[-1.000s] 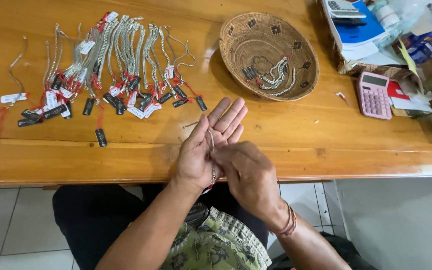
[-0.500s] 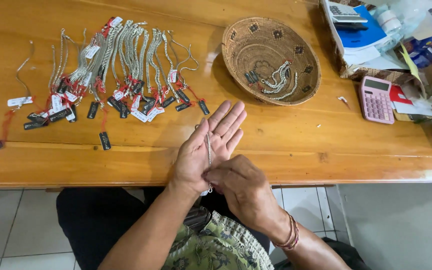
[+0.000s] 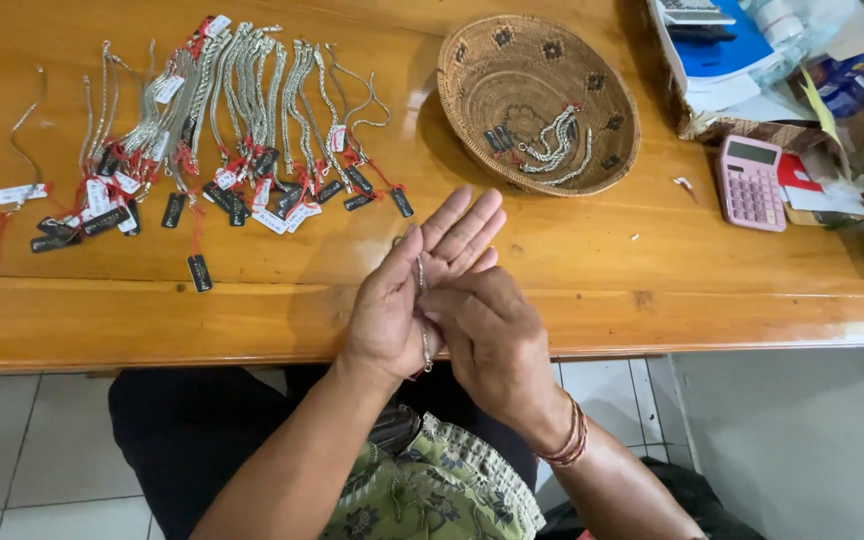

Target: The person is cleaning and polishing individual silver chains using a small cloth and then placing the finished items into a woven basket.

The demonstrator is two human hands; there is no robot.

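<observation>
Left hand [image 3: 407, 300] still flat under silver chain [image 3: 421, 300], right hand [image 3: 492, 340] still pressed against it

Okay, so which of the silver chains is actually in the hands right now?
The single silver chain lying across the open left hand, with the right hand touching it. The others lie on the table or in the basket.

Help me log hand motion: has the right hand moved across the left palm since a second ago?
Cannot tell. The right hand covers the left hand at the table's front edge in every picture; small offsets match the camera's drift.
</observation>
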